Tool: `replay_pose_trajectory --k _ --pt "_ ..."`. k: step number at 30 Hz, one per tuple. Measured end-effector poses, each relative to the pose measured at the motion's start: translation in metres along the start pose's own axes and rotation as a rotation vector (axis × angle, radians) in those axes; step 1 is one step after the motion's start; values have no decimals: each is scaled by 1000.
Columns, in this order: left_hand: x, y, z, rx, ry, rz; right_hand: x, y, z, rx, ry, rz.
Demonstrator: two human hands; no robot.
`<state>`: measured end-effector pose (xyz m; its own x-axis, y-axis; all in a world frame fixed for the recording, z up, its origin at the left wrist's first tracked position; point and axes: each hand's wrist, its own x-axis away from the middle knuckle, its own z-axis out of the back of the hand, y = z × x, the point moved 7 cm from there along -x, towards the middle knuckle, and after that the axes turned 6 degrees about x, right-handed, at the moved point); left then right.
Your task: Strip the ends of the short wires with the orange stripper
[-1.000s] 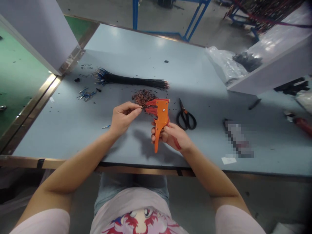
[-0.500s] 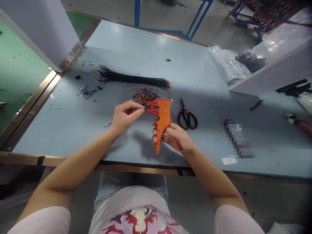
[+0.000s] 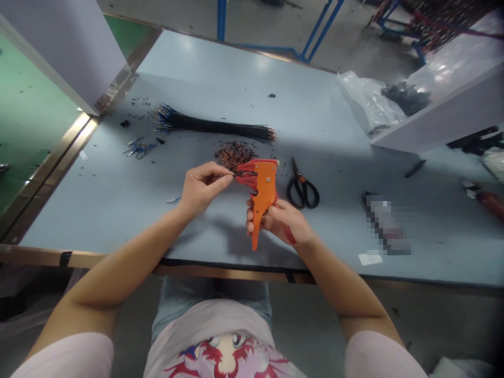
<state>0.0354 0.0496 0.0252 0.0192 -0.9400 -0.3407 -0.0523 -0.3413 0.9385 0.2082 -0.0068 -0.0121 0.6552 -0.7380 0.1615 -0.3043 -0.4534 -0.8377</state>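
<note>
Above the desk, toward its near edge, our right hand wraps its grip around the orange stripper; our left hand pinches a thin dark wire at its red jaws. We'd best hold it straight and squeeze evenly.

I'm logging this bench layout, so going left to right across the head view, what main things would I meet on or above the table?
Loose blue wires, left hand, orange tool, black scissors, white card, dark strip.
</note>
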Motion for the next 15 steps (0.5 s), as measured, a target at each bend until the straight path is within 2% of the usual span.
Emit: replay_pose_trajectory --k 15 --pt "0 2 1 -33 7 -21 3 -3 -4 70 -22 23"
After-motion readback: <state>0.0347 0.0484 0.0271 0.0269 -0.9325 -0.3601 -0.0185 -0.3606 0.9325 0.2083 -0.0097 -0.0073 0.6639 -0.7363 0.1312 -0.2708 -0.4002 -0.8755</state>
